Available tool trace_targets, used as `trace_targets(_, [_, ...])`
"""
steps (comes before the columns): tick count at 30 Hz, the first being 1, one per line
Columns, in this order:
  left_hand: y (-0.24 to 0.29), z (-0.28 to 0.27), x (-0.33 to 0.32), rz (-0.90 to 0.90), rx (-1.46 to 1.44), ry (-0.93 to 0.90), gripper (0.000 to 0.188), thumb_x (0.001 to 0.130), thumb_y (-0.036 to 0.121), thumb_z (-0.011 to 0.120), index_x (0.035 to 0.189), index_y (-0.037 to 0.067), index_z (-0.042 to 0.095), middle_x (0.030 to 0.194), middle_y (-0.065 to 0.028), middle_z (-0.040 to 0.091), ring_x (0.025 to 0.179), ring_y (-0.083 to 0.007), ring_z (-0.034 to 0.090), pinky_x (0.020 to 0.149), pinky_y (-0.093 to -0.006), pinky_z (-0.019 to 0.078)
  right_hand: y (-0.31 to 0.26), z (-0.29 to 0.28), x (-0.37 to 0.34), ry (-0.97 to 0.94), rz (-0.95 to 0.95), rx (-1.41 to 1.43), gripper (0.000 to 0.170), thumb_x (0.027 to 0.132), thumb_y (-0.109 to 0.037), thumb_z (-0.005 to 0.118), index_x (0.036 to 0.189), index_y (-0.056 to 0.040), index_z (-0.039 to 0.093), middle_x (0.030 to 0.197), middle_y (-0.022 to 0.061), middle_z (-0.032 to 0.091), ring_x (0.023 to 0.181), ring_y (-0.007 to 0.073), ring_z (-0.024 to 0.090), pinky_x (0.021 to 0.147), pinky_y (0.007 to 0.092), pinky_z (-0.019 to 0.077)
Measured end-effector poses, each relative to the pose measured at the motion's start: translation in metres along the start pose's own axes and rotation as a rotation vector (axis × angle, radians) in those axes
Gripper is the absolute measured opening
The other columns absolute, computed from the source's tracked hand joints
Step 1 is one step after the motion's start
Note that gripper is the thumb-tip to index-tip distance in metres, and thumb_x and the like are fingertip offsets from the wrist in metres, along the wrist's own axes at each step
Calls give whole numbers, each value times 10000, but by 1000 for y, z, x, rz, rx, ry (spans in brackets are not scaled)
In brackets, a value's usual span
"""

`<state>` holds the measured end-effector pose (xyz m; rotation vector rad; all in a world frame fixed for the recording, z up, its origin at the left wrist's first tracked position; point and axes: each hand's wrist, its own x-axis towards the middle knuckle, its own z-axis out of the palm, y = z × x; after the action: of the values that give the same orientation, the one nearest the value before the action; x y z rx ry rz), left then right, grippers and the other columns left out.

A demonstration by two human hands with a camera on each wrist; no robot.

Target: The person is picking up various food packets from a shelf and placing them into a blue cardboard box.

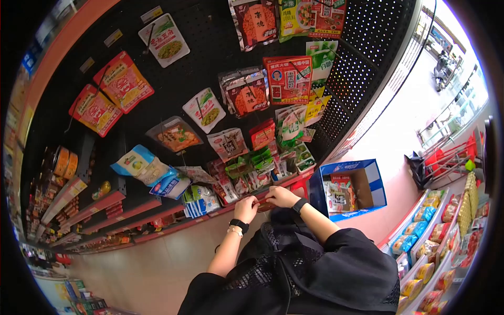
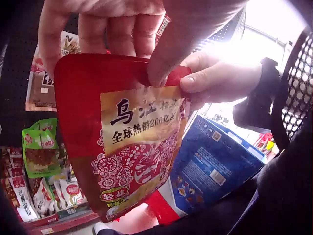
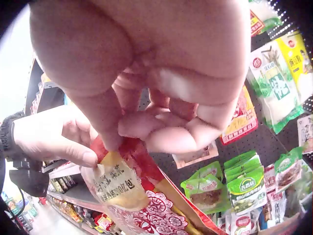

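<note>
A red packet with a gold label [image 2: 142, 147] hangs upright between both hands in the left wrist view. The left hand [image 2: 117, 29] pinches its top edge, thumb on the front and fingers behind. At the top right corner the right hand [image 2: 220, 78] pinches it with thumb and fingers. In the right wrist view the right hand [image 3: 156, 73] covers the packet's [image 3: 142, 196] upper corner, and the left hand [image 3: 54, 137] grips the other top corner. From the head view, the left hand [image 1: 246, 209] and right hand [image 1: 282, 197] are close together; the packet is mostly hidden there.
Packets hang on hooks along a black pegboard [image 1: 205, 58]. Bagged goods [image 1: 262, 173] fill the shelf just beyond the hands. A blue open box [image 1: 374, 178] holding packets stands right of the hands. More shelves of packaged food [image 1: 420, 226] line the right side.
</note>
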<state>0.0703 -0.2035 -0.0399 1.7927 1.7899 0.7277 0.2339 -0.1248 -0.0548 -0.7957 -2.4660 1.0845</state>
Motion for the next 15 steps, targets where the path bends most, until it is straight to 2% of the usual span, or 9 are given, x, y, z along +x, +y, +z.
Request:
trace_targets(3, [-4, 3, -34, -44, 0, -29, 103, 651, 112, 584, 694, 41, 524, 656, -97, 541, 616, -251, 540, 539, -326, 415, -12, 24, -20, -34, 11, -14, 150, 657, -118, 553, 766, -26, 600, 700, 144, 521, 718, 293, 511, 651, 355, 409])
trace_targets(5, [-6, 3, -52, -72, -1, -65, 101, 643, 116, 576, 693, 52, 517, 659, -95, 531, 626, -257, 536, 546, -332, 417, -22, 38, -32, -37, 19, -3, 143, 653, -114, 553, 763, -40, 607, 690, 145, 528, 702, 294, 512, 644, 353, 411])
trace_targets(15, [4, 17, -66, 79, 84, -107, 95, 622, 115, 561, 684, 68, 505, 682, -90, 533, 680, -262, 537, 581, -373, 428, -38, 37, -61, -40, 64, -64, 150, 660, -124, 540, 776, -69, 617, 684, 133, 528, 685, 285, 517, 642, 349, 415])
